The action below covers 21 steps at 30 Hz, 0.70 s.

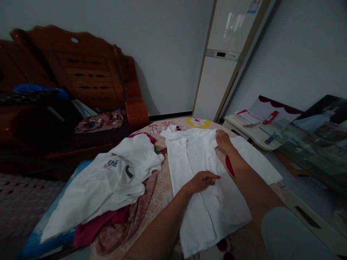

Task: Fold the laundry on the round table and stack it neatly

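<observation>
A white shirt (195, 216) lies spread on the cloth-covered round table in front of me, its left side folded inward in a long strip. My right hand (223, 140) grips the shirt's far right edge near the shoulder, fingers closed on the fabric. My left hand (202, 181) rests over the middle of the shirt, index finger stretched out to the right and the others partly bent. Another white garment (257, 160) lies to the right, beyond my right forearm. On the left is a rumpled white T-shirt (108, 187) with small dark lettering and a pink mark.
Under the T-shirt lie dark red and pink cloths (100, 224). A patterned cloth (199, 122) covers the table. A carved wooden chair (89, 72) stands back left, a tall white cabinet unit (219, 79) behind. Right are a low white stand (244, 130) and a glass shelf (306, 144).
</observation>
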Available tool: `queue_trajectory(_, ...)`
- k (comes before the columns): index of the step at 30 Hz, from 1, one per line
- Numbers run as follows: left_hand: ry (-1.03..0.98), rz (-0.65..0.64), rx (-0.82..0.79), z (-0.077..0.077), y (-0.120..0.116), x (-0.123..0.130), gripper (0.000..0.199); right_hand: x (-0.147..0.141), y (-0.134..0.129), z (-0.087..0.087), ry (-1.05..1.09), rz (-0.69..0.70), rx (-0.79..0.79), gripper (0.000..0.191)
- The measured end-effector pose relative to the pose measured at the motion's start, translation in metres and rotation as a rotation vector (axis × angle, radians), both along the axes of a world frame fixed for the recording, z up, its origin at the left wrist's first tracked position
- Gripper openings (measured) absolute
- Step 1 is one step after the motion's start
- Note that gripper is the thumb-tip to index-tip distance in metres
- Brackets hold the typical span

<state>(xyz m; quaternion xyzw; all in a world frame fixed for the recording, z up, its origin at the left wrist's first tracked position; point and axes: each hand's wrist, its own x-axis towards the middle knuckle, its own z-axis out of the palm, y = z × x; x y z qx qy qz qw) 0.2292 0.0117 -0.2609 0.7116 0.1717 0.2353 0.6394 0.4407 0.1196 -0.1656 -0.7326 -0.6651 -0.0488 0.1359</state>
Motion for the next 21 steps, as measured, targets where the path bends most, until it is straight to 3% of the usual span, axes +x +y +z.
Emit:
queue_trajectory(3, -0.035, 0.007, 0.001, -0.001, -0.001, 0.002, 0.036, -0.015, 0.031, 0.014, 0.006, 0.108, 0.062, 0.040)
queue_trajectory(7, -0.033, 0.031, -0.133, -0.003, -0.004, 0.002, 0.043, -0.051, 0.060, 0.014, 0.084, 0.210, 0.041, 0.043)
queue_trajectory(10, -0.008, 0.051, -0.249, -0.004, -0.006, 0.002, 0.050, -0.073, 0.065, 0.008, 0.239, 0.390, 0.026, 0.051)
queue_trajectory(12, -0.003, 0.052, -0.308, -0.006, -0.006, 0.003, 0.053, -0.077, 0.060, 0.005, 0.329, 0.436, 0.047, 0.051)
queue_trajectory(16, -0.001, 0.024, -0.381, -0.008, -0.005, 0.007, 0.050, -0.064, 0.033, 0.002, 0.358, 0.202, 0.113, 0.040)
queue_trajectory(19, 0.023, 0.016, -0.382, -0.006, -0.005, 0.009, 0.046, -0.060, 0.007, -0.007, 0.262, 0.046, 0.015, 0.029)
queue_trajectory(21, 0.024, 0.005, -0.377, -0.004, -0.005, 0.008, 0.044, -0.068, -0.009, -0.017, 0.208, 0.039, -0.082, 0.021)
